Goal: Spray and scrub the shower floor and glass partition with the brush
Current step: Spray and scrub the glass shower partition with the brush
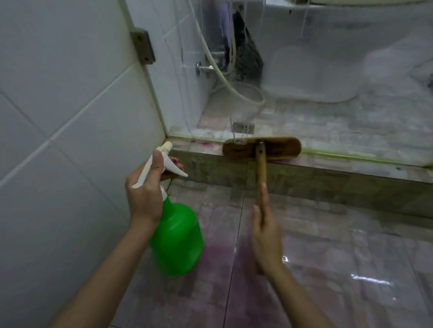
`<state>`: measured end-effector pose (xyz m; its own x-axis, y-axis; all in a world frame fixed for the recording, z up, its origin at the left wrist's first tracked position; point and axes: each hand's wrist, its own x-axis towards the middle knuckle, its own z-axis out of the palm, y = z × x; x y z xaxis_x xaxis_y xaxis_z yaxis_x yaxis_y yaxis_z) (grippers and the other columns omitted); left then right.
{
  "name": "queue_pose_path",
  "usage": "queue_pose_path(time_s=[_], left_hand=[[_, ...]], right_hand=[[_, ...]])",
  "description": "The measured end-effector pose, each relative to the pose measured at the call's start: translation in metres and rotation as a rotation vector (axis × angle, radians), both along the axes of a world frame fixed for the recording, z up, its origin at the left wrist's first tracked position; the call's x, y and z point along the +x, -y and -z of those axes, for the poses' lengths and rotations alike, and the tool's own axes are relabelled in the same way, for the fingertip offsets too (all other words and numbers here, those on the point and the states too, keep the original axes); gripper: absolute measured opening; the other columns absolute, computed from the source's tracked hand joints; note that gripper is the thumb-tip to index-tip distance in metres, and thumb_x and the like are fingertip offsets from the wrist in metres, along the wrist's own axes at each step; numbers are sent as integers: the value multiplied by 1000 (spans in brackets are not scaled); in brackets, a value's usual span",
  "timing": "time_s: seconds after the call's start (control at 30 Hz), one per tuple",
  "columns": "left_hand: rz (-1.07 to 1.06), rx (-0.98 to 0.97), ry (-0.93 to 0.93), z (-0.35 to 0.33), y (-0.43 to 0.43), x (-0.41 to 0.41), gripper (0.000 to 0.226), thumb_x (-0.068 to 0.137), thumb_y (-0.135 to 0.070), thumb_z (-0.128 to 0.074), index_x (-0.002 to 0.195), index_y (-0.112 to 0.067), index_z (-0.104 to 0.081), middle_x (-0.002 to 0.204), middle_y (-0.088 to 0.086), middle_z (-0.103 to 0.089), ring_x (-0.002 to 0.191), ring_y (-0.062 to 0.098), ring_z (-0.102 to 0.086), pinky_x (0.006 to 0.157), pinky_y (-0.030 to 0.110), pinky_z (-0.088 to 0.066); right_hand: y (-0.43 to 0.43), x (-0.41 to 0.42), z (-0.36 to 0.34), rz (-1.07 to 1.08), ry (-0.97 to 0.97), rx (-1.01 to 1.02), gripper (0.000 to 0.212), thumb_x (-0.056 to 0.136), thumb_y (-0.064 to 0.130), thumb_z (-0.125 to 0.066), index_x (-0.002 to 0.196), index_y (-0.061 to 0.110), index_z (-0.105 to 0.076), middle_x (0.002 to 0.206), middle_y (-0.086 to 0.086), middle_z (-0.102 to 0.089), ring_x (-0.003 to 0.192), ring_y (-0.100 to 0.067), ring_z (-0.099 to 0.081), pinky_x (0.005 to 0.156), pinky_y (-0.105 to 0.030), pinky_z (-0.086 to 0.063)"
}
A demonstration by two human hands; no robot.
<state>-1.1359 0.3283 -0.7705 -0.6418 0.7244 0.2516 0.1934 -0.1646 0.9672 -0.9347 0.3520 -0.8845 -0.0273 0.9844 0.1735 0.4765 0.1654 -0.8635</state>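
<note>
Shower corner: brush head on the curb, against the glass partition.
Your left hand grips the green spray bottle by its neck, near the wall; your right hand curls round the brush handle.

**ITEM COUNT: SHOWER CORNER**

Two hands are showing: one left hand at 8 o'clock and one right hand at 5 o'clock. One green spray bottle is hanging at 7 o'clock. One wooden brush is lying at 3 o'clock, close to centre. One glass partition is standing at 1 o'clock, with one toilet showing through it at 2 o'clock. Two metal clamps are gripping the glass: one wall clamp at 11 o'clock and one floor clamp at 1 o'clock. One hose is trailing at 12 o'clock.
</note>
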Motion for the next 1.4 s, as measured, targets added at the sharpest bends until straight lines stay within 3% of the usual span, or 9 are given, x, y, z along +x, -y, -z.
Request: queue_pose_path(time_s=[0.07, 0.17, 0.37, 0.57, 0.77, 0.97, 1.2, 1.3, 1.4], left_hand=[[-10, 3, -13, 1, 1, -5, 40, 105, -34, -47, 83, -16, -75, 74, -8, -77, 81, 20, -76, 67, 23, -58], [-18, -5, -15, 5, 3, -20, 42, 99, -45, -49, 84, -17, -77, 77, -4, -78, 85, 29, -76, 84, 46, -60], [-15, -26, -26, 9, 10, -35, 40, 94, -53, -49, 72, -38, -80, 77, -7, -78, 87, 32, -75, 87, 60, -56], [-38, -20, 27, 7, 14, -40, 41, 95, -47, -51, 71, -32, -80, 75, -6, -78, 82, 25, -76, 90, 58, -56], [-41, 13, 35, 4, 16, -42, 39, 97, -42, -50, 79, -21, -77, 75, -6, -77, 83, 27, -76, 86, 43, -60], [-45, -12, 23, 5, 18, -40, 40, 97, -42, -50, 83, -13, -75, 74, -7, -77, 78, 20, -76, 81, 35, -61], [45, -27, -1, 10, 13, -18, 39, 105, -30, -47, 95, -4, -73, 84, 8, -75, 77, 15, -75, 63, 17, -54], [105, -13, 0, 12, 4, -3, 37, 104, -30, -48, 96, -4, -72, 85, 11, -73, 75, 12, -74, 71, 25, -60], [171, -19, 21, 16, -7, 13, 41, 97, -40, -52, 92, -6, -74, 79, 3, -77, 79, 19, -75, 80, 34, -60]], right_hand=[[-1, -44, -2, -23, -70, -8, 55, 102, 25, -37, 147, 49, -15, 53, 1, -33, 38, -6, -32, 37, -21, -29], [0, -53, -8, -108, -78, -8, 54, 102, 24, -38, 147, 49, -18, 53, -7, -46, 41, -5, -31, 39, -25, -32], [3, -27, -10, 175, -214, -34, 52, 102, 21, -40, 146, 43, -25, 56, 2, -34, 41, -7, -29, 39, -21, -27], [2, -84, -18, -150, -213, -75, 53, 103, 20, -38, 147, 44, -23, 58, 1, -40, 40, -4, -32, 38, -17, -30], [8, -64, -18, 64, -289, -95, 52, 102, 21, -38, 147, 45, -24, 55, 2, -36, 40, -5, -31, 38, -22, -31], [4, -70, -27, -168, -189, -73, 50, 102, 22, -39, 145, 46, -27, 58, 2, -47, 40, -3, -30, 37, -20, -30], [0, -2, -24, -25, -261, -111, 51, 101, 29, -41, 139, 60, -25, 60, 12, -46, 50, -18, -40, 47, -38, -41], [-3, 29, -24, -60, -165, -82, 49, 100, 32, -43, 136, 62, -29, 76, 12, -48, 57, -6, -46, 53, -29, -45], [-5, 103, -22, 208, -146, -36, 48, 100, 33, -44, 129, 70, -31, 63, -2, -48, 48, -16, -45, 47, -35, -43]])
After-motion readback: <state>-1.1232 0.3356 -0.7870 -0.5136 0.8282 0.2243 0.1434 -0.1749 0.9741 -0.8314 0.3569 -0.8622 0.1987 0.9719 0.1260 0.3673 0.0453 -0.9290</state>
